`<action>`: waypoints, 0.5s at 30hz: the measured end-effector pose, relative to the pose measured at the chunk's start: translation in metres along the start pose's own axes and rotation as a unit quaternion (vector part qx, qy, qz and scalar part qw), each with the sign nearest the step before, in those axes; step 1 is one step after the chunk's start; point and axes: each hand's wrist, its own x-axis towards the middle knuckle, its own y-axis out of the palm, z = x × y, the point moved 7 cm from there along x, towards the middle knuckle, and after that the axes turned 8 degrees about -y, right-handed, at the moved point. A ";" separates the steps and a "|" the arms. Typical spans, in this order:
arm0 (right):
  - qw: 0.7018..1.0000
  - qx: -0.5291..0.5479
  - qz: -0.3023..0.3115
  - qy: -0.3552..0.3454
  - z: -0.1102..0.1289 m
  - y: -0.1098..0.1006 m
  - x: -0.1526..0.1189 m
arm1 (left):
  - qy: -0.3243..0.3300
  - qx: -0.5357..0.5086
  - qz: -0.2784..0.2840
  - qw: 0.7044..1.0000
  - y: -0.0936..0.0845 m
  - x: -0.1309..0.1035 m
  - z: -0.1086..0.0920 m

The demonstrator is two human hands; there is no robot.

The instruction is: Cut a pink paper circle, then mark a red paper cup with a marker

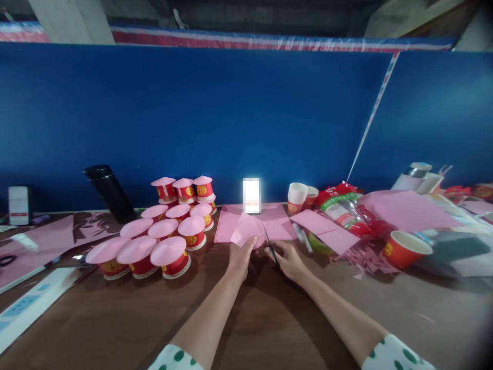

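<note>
My left hand (242,255) grips a piece of pink paper (246,231) by its lower edge, thumb on top. The piece has a rounded outline. In my right hand (288,260) is a pair of scissors (271,246) with dark handles, its blades pointing away from me along the right edge of the pink piece. Whether the blades touch the paper I cannot tell. Behind both hands lies a larger pink sheet (227,224) flat on the table. Left of my hands stand rows of red paper cups (177,266), upside down, with pink cone tops (168,250).
A lit phone (252,196) stands behind the paper. To the right are white-lined cups (298,195), a red cup-packaging bag (341,205), pink scraps (367,259) and a tilted red cup (406,249). At left are a black bottle (110,192) and a power strip (36,303).
</note>
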 end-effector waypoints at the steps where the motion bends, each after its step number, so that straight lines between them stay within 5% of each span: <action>1: 1.000 0.002 0.000 0.001 0.000 0.000 0.000 | -0.001 0.000 0.001 1.000 0.000 0.000 0.000; 15: 1.000 -0.017 -0.003 0.003 0.000 -0.002 -0.001 | -0.004 -0.002 0.012 1.000 0.001 0.002 0.002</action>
